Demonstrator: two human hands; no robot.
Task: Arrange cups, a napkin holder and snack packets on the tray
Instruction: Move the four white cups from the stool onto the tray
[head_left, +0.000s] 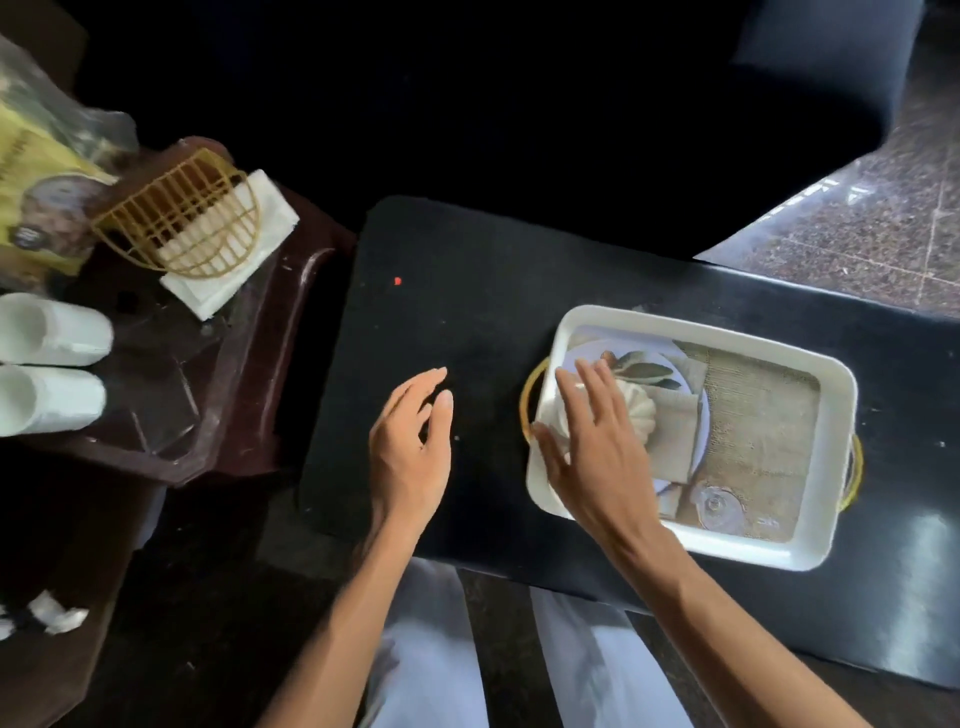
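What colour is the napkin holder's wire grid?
Golden yellow; the napkin holder shows clearly in the head view, with white napkins in it.

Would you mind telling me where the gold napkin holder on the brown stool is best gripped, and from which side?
Grip the napkin holder by its curved wire rim, coming from above on its right, tray-facing side. It lies tipped over the white napkins, so the open grid gives fingers purchase, while the snack packet crowds its left side.

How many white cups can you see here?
2. One white cup and a second cup stand side by side on the brown stool at the far left, none on the tray. More may sit beyond the picture's left edge.
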